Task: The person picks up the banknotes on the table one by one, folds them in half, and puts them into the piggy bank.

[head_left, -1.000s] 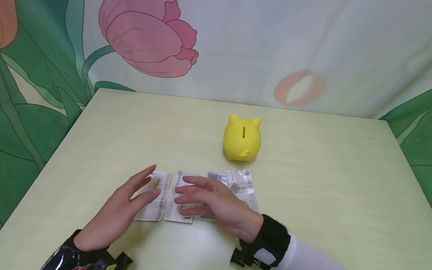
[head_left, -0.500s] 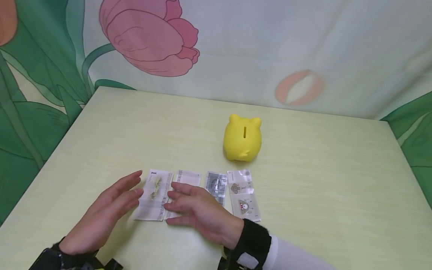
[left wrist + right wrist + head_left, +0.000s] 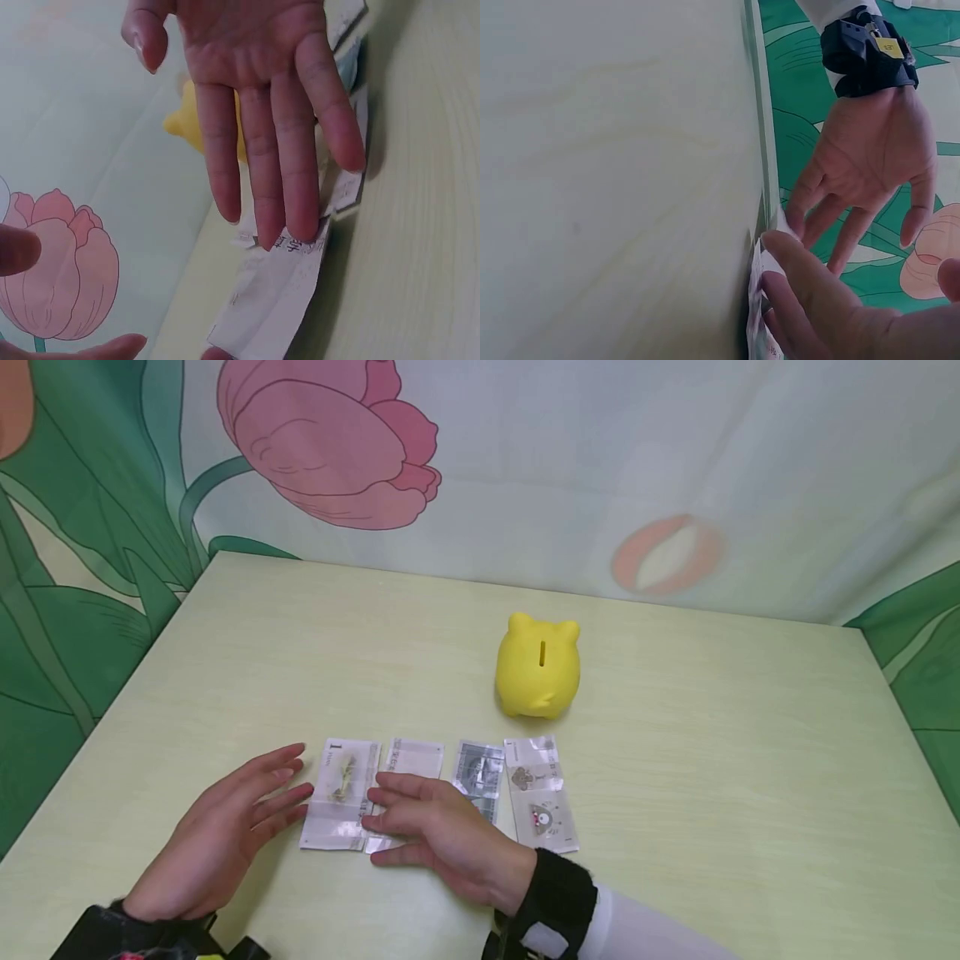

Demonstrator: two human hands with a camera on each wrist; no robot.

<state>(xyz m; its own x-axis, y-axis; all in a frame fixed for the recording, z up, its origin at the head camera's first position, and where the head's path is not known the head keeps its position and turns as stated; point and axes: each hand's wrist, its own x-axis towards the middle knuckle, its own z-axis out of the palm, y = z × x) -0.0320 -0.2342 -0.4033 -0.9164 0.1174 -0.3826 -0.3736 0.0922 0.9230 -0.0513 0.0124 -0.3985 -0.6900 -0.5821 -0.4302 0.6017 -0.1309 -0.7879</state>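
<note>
Several banknotes lie in a row on the table. The leftmost note [image 3: 330, 827] bears a 1, and its neighbour [image 3: 417, 755] is partly covered by my right hand. A grey-blue note [image 3: 480, 768] comes after it, then a pale creased one [image 3: 543, 806] at the right end. My left hand [image 3: 213, 843], fingers spread, is beside the leftmost note's left edge, holding nothing. Over the second note is my right hand [image 3: 446, 839] with extended fingers; its fingertips are by the leftmost note's right edge. Whether they touch it I cannot tell. The left wrist view shows the right palm [image 3: 247, 45].
A yellow piggy bank [image 3: 536, 681] with a slot in it stands behind the notes. The pale table [image 3: 712, 760] ends at the back against a flower-printed curtain [image 3: 525, 460].
Both hands have moved left, my right hand off the two right-hand notes and my left hand off the leftmost one. The left fingers have spread apart. The notes look nearly unmoved.
</note>
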